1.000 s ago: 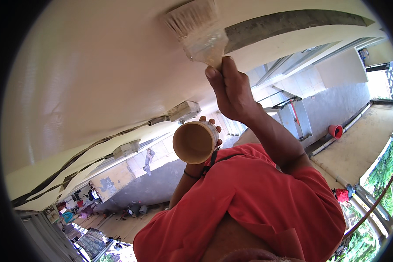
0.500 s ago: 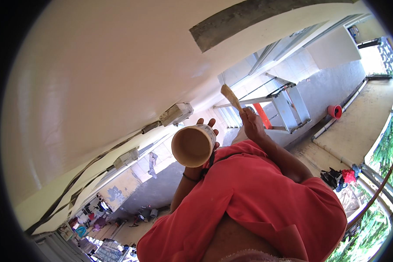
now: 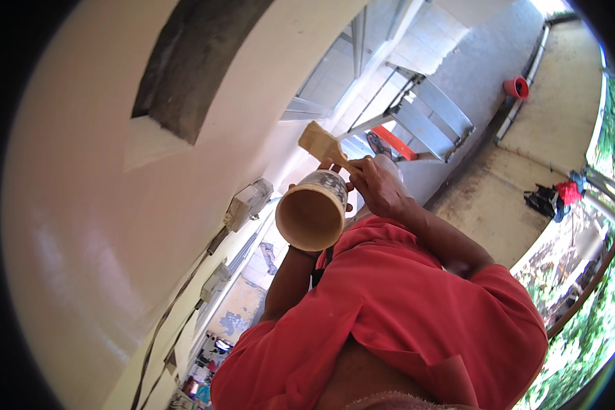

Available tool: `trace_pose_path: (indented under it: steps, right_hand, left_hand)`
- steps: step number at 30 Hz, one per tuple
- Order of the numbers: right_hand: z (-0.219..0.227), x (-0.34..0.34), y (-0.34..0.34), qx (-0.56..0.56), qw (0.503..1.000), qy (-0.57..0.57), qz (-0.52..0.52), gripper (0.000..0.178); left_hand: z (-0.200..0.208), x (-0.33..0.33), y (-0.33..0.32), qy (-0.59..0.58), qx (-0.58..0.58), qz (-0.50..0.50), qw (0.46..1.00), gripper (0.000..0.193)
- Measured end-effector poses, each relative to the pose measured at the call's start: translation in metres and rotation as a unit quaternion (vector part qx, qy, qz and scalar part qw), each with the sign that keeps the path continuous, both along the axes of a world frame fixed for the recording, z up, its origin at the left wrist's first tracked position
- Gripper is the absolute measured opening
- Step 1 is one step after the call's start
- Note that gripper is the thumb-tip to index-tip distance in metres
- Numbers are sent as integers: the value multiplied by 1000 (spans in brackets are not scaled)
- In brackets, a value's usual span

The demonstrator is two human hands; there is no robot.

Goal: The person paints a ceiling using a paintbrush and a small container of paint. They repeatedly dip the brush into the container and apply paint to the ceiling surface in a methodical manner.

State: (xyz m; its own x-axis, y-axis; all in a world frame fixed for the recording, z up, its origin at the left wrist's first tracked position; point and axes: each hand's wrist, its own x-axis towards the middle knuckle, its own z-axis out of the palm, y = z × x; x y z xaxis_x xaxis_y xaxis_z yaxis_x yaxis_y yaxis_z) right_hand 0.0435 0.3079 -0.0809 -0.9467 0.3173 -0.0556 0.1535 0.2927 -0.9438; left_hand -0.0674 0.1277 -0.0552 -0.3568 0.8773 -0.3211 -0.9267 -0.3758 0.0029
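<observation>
My left hand is wrapped round a paint tub, its fingers showing past the printed side. The tub tilts so that its round mouth faces me; the inside is cream-tan. My right hand grips a flat paintbrush by the handle, just beyond the tub. Its broad tan head points up and left, close to the pale wall. Most of my left palm is hidden behind the tub.
A glossy cream wall fills the left, with a dark grey recess in it. Cables and a boxy fitting run along it. Below stand a metal stepladder and a red bucket. Clothes lie at right.
My right hand has brought the paintbrush left and down beside the tub. The view has turned, so the recess, stepladder and bucket sit elsewhere in the picture.
</observation>
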Motion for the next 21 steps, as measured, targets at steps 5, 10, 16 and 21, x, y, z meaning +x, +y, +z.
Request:
trace_pose_path:
  steps: [5, 10, 16, 21]
  right_hand:
    - [-13, 19, 25, 31, 998, 24, 41, 26]
    - [-54, 42, 64, -89, 995, 10, -45, 29]
    - [-230, 83, 140, 256, 902, -281, -206, 76]
    - [-281, 97, 184, 396, 884, -207, -136, 96]
  left_hand:
    - [-17, -6, 40, -22, 39, -43, 998, 97]
    - [-29, -7, 56, -48, -10, -65, 997, 99]
    - [-40, -25, 80, -89, -11, -102, 991, 107]
    - [-68, -35, 87, -126, 8, -122, 984, 114]
